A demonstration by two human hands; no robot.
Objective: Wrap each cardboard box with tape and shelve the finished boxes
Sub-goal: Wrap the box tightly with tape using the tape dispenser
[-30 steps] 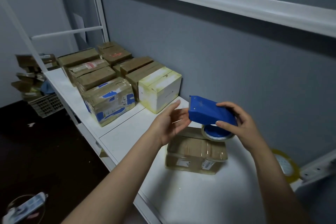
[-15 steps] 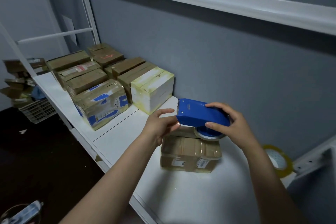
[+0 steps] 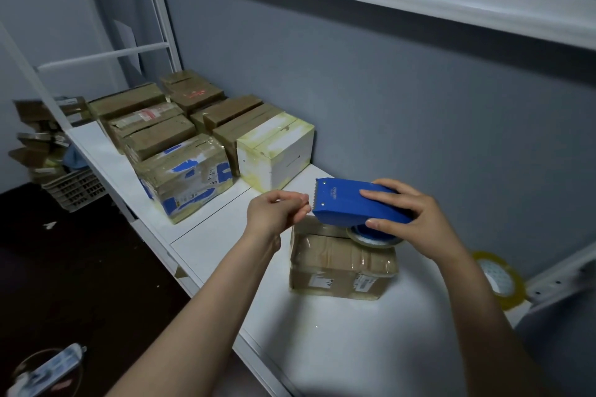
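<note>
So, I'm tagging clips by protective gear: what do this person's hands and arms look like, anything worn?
Nothing worn shows. The left hand and right hand are bare: no gloves, no rings. The left forearm and right forearm are bare too, with no sleeve, watch or bracelet in view down to the picture's lower edge.

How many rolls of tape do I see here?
2. One roll sits in the blue dispenser that the right hand grips over the wrapped box. The other roll is at the shelf's right end. Others may be hidden.
</note>
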